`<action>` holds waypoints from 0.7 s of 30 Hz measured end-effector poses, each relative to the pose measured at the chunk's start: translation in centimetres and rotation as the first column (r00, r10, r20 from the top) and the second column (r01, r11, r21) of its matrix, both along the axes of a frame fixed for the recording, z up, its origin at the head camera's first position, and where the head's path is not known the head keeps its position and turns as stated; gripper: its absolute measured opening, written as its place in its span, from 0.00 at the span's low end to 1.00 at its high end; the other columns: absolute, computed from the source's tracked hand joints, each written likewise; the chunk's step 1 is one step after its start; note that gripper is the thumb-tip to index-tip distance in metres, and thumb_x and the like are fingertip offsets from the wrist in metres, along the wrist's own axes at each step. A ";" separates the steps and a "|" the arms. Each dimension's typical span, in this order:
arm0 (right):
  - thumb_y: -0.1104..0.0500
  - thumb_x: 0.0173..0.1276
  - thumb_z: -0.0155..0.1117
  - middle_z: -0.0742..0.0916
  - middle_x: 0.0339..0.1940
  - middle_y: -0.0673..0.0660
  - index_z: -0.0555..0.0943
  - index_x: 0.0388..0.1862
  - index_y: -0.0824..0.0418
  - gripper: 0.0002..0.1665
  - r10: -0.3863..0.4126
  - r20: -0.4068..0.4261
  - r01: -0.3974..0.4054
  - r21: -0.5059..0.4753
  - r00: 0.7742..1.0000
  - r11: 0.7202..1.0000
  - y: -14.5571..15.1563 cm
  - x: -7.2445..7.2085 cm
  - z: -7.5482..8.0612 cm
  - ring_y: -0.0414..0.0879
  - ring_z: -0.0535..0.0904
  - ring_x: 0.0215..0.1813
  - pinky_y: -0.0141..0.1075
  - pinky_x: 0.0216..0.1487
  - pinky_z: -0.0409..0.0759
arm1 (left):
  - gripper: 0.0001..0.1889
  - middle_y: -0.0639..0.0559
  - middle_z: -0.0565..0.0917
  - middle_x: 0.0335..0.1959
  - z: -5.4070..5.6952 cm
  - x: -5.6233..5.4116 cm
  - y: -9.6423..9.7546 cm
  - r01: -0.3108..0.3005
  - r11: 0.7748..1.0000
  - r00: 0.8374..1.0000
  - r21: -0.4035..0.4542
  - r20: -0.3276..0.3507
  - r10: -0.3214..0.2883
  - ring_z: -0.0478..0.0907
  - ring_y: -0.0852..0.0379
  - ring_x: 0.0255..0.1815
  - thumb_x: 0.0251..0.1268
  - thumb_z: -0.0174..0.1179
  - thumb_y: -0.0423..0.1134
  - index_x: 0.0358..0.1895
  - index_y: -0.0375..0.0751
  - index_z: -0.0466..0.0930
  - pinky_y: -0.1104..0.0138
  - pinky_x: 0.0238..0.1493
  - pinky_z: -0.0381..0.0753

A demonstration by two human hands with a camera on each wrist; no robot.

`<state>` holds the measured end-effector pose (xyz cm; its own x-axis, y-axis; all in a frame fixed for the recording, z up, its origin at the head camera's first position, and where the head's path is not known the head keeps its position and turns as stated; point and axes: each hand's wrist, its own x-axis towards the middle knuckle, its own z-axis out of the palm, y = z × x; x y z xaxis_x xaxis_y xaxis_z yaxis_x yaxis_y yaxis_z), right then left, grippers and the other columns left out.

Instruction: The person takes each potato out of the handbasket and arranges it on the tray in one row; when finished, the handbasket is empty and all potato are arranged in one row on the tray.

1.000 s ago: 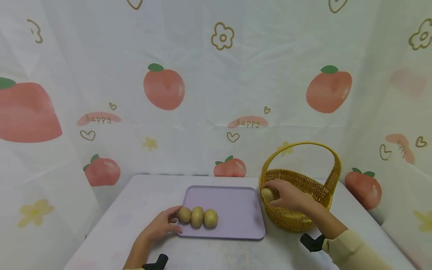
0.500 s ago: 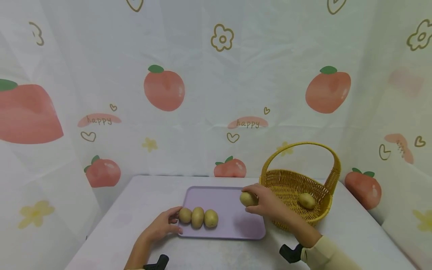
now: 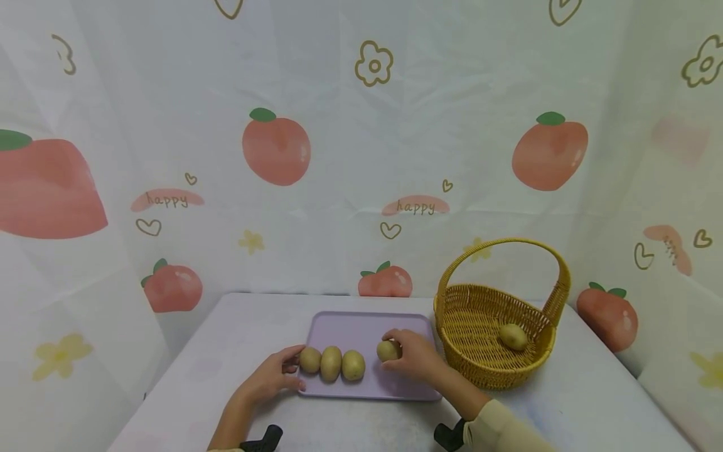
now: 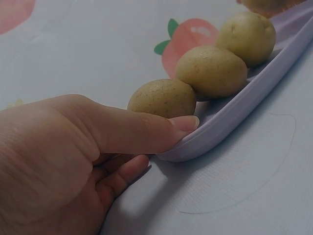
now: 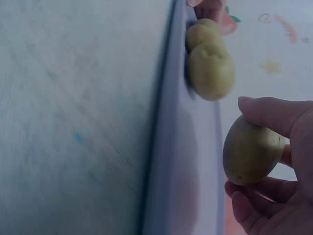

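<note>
My right hand (image 3: 415,356) grips a potato (image 5: 252,149) between thumb and fingers, over the right half of the lilac tray (image 3: 373,329). Three more potatoes stand in a row at the tray's left: one at the left end (image 3: 310,360), a middle one (image 3: 331,363) and a right one (image 3: 353,365). At the tray's left end, my left hand (image 3: 275,376) holds the edge. Its thumb lies across the corner rim in the left wrist view, beside the end potato, with other fingers curled lower down. Another potato (image 3: 513,337) lies inside the wicker basket (image 3: 497,376).
The basket stands just right of the tray, its tall arched handle (image 3: 511,240) rising above it. Both rest on a white-covered table (image 3: 198,376). A printed curtain (image 3: 339,157) hangs behind the table and along its sides.
My right hand has carried a potato out of the basket, leftward and down over the tray. The left hand and the three potatoes in the row have stayed put.
</note>
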<state>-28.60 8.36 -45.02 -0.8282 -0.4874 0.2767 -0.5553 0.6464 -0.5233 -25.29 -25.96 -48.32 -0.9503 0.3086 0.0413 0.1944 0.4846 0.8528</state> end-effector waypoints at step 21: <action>0.46 0.52 0.77 0.78 0.35 0.47 0.79 0.56 0.59 0.35 -0.042 0.050 0.037 0.090 0.998 0.995 -2.2 1.0 -1.0 0.41 0.74 0.36 0.39 0.39 0.75 | 0.43 0.30 0.73 0.60 -0.3 -0.2 -0.2 0.015 1.000 0.999 -0.021 -0.029 -0.016 0.77 0.39 0.53 0.47 0.74 0.33 0.68 0.24 0.63 0.48 0.57 0.74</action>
<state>-27.56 6.19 -46.06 -0.8592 -0.4751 0.1900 -0.5024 0.7126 -0.4897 -25.48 -26.18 -48.63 -0.9439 0.3243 0.0625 0.2268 0.4990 0.8364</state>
